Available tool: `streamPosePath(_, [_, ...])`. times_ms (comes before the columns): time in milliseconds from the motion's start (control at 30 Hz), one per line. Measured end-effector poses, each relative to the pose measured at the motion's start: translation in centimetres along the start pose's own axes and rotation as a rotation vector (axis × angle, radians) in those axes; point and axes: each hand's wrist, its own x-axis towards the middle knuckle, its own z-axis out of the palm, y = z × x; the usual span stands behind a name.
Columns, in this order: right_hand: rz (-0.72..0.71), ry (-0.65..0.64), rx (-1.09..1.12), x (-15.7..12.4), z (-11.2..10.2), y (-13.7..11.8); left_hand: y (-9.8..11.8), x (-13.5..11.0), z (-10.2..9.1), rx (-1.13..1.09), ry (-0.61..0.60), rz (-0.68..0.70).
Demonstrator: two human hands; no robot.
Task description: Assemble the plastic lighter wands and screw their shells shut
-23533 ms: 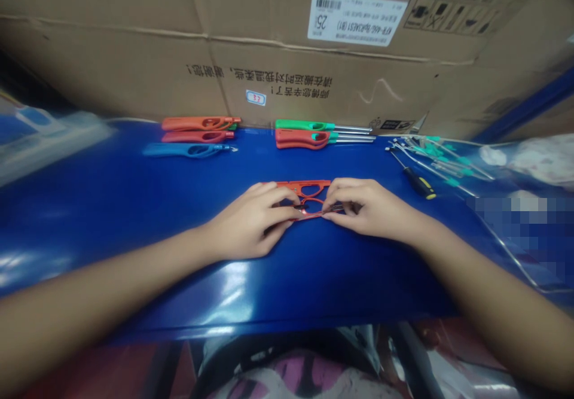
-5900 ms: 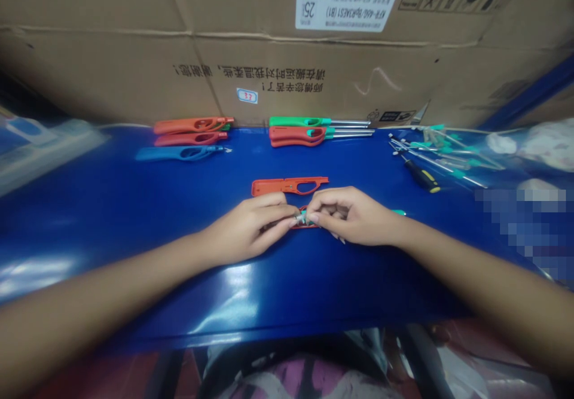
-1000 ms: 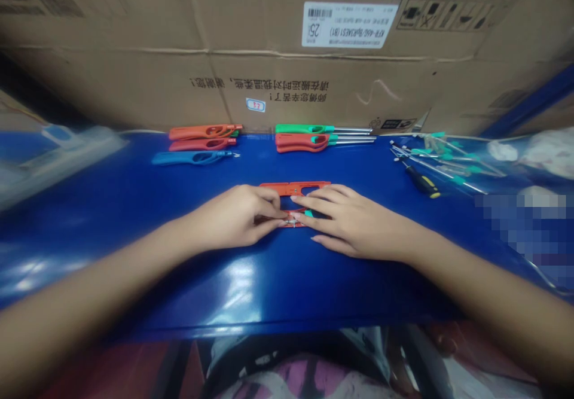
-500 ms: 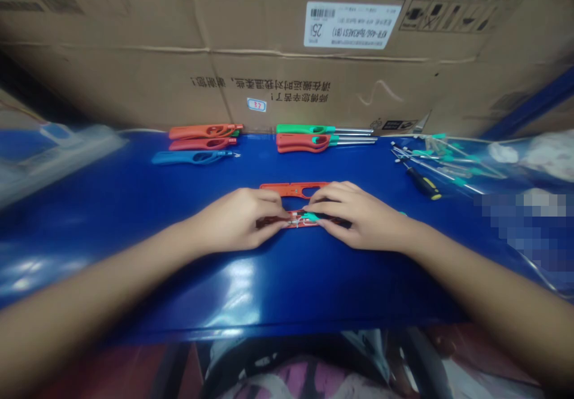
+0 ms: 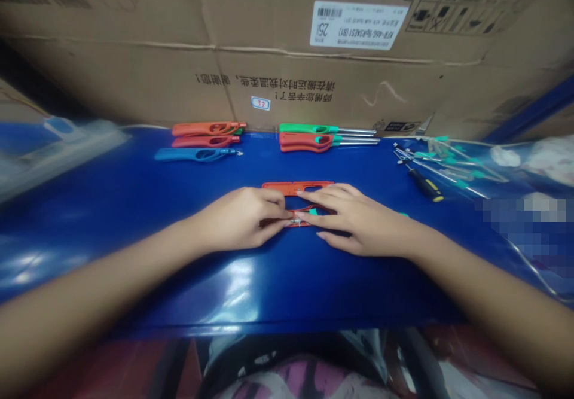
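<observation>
An orange lighter shell half (image 5: 307, 224) lies on the blue table, its inner side up, with small metal and white parts and a green trigger piece (image 5: 313, 211) in it. My left hand (image 5: 242, 216) pinches its left end between thumb and fingers. Over its right part, my right hand (image 5: 363, 222) is spread: one fingertip rests at the small parts, another reaches the second orange shell half (image 5: 282, 189) just behind, and the thumb stands apart. Much of the nearer half is hidden under my fingers.
Several lighter bodies, among them a blue one (image 5: 192, 155), lie at the back left. Lighters with metal tubes (image 5: 359, 141) lie at the back centre. To the right are a screwdriver (image 5: 426, 185) and a heap of tubes (image 5: 448, 164). A cardboard box (image 5: 251, 22) stands behind.
My right thumb and fingers have come apart, with the fingers now stretched over the shell halves. My left hand keeps its pinch. The view has shifted slightly.
</observation>
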Motion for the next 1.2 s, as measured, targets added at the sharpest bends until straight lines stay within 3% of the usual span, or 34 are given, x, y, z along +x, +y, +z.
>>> streamPosePath(167, [0.020,-0.007,0.040,-0.1,0.2,0.1,-0.2,0.0,-0.1,-0.026,0.004,-0.005])
streamPosePath(433, [0.114,0.180,0.187,-0.2,0.7,0.8,-0.2,0.1,-0.3,-0.060,0.015,-0.009])
streamPosePath(933, [0.015,0.159,-0.057,-0.1,-0.4,0.7,0.0,0.2,-0.4,-0.099,0.026,-0.030])
streamPosePath(1133, [0.183,0.211,-0.054,-0.8,-0.7,1.8,-0.9,0.3,-0.5,-0.019,0.257,-0.085])
streamPosePath(1200, [0.220,0.189,-0.087,-1.1,-0.5,2.4,-1.7,0.4,-0.5,0.064,0.270,-0.084])
